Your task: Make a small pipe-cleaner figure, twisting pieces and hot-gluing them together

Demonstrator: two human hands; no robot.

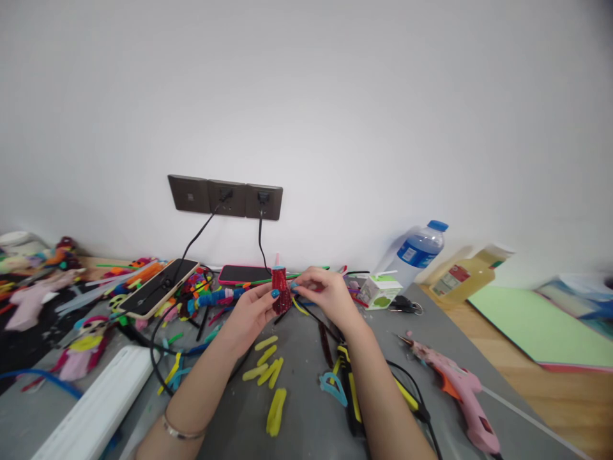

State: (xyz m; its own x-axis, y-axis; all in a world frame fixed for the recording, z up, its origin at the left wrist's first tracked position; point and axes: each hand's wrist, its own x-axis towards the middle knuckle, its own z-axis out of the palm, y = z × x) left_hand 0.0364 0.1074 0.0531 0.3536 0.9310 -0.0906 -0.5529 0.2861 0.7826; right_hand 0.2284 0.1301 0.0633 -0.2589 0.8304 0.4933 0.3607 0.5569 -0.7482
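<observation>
A small dark red, glittery tube-like craft piece (281,289) stands upright between my hands, with light blue at its top rim and a thin pink tip above. My left hand (249,314) holds it from the left, thumb and fingers closed on its side. At its right edge, the thumb and forefinger of my right hand (326,292) are pinched together; what they hold, if anything, is too small to name. Below lie several short yellow fuzzy strips (266,354) and a folded yellow piece (276,412). A light blue fuzzy loop (334,388) lies near my right forearm.
A pink glue gun (460,396) and yellow-black tool (354,396) lie at right. Behind stand a drink carton (380,292), water bottle (416,252) and yellowish bottle (467,275). Left are a white power strip (96,406), phone (160,287), cables and a fuzzy doll (85,345).
</observation>
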